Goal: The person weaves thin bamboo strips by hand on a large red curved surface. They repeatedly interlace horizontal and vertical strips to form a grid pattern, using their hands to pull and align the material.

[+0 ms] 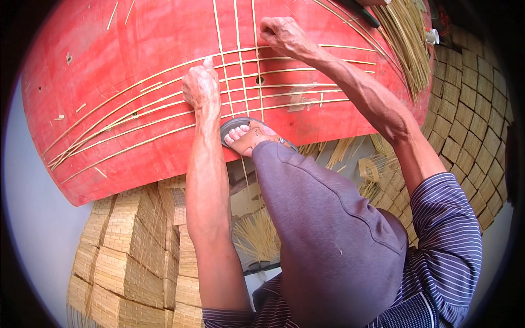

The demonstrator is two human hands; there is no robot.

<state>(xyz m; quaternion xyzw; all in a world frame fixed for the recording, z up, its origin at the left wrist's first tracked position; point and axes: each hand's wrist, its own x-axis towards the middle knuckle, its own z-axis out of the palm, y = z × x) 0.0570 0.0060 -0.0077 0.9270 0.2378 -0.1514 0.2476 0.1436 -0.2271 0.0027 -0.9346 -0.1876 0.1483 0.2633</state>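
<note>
Thin pale strips (306, 94), like split bamboo or cane, lie lengthwise on a curved red surface (136, 33). Three more strips (239, 33) cross them, forming an open grid. My left hand (201, 87) is closed on the left of the crossing, its thumb against the uppermost lengthwise strip; what its curled fingers grip is hidden. Above the grid, just right of the crossing strips, my right hand (284, 35) is a closed fist, and anything inside it cannot be made out. My sandalled foot (251, 135) presses on the near ends of the crossing strips.
A thick bundle of loose strips (407, 46) rests at the upper right, beside a dark-handled tool (363, 13) and a white cup (432, 36). Stacked woven pieces stand at the right (465, 109) and lower left (126, 246). More strips (257, 235) lie below the red surface.
</note>
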